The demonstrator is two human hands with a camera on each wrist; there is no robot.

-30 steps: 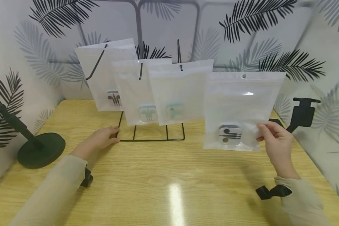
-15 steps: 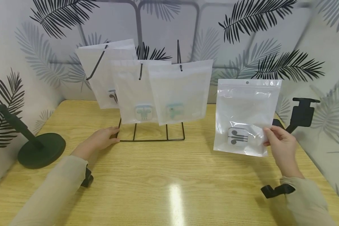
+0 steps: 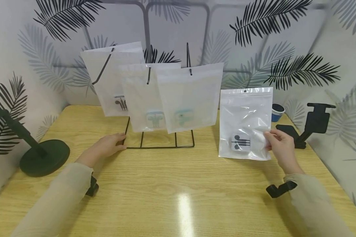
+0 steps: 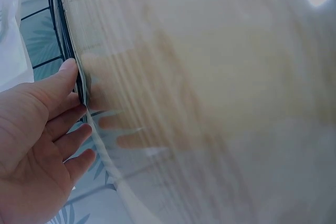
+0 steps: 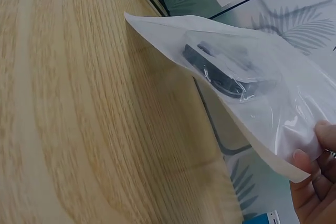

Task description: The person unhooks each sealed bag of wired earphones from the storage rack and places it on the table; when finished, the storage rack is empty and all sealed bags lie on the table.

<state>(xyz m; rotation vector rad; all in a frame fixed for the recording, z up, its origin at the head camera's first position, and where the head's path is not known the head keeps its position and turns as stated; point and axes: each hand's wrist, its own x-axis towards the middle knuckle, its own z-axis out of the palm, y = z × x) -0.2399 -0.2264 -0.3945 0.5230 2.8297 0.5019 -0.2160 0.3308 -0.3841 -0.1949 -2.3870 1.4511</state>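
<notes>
At the table (image 3: 154, 197), the right hand (image 3: 283, 146) pinches a glossy bag (image 3: 245, 115), the left hand (image 3: 106, 146) apparently a rack (image 3: 158, 147).

Sleeved arms (image 3: 56, 194) extended forward, well apart, left fingers (image 4: 65, 123) pinching, right fingers (image 3: 280, 133) likewise pinching

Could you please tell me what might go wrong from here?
The right hand pinches the loose bag low on one side edge, so it may swing or slip.

Only a short stretch of hook shows in front of the rightmost hanging bag, so a bump could perhaps knock it off.

The left hand holds just the left side of the rack, so a push at the other end might shift it.
</notes>
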